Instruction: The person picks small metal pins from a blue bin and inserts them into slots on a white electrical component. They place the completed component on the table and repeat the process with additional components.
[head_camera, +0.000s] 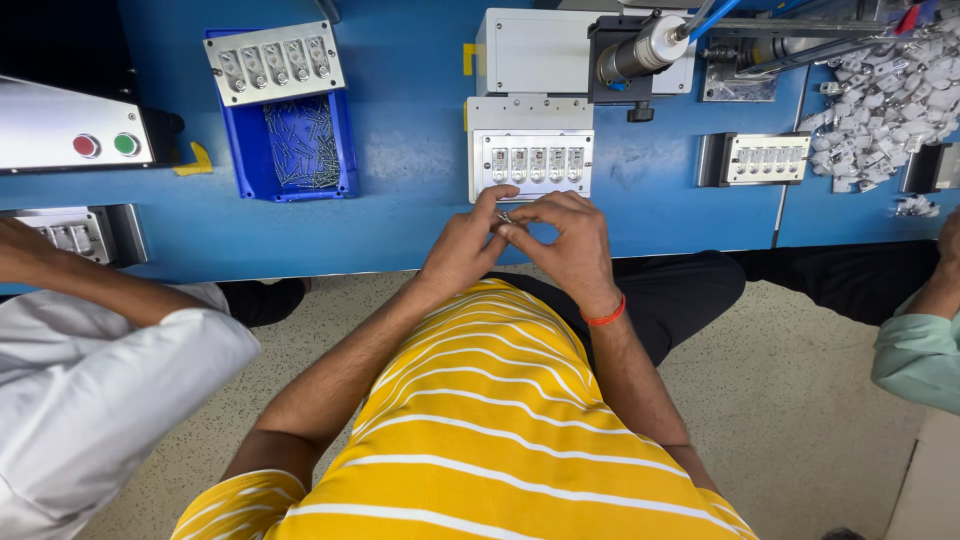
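At the far left a co-worker's white sleeve (90, 380) is reaching over the edge of the blue bench (410, 180), beside a grey control box with a red and a green button (105, 145). Next to that, a blue bin of small metal pins (300, 150) is sitting on the bench with a grey slotted fixture plate (275, 62) lying across its far end.

In the middle, the person in the yellow striped shirt is holding both hands together at the near edge of the bench. The left hand (462, 245) is pinching a small metal part (505, 216) between thumb and forefinger, and the right hand (565, 240) is closing its fingers on the same part from the other side, the two sets of fingertips touching. The part is staying in the hands, just in front of the white fixture block (530, 160), apart from it.

That block's row of slots is showing small pieces seated in them, so loading looks well advanced, though whether a slot is free is too small to tell.

Further right, a second fixture (765, 158) is lying on the bench, and a heap of white parts (890, 100) is piling up at the far corner, near another worker's green sleeve (915, 355).
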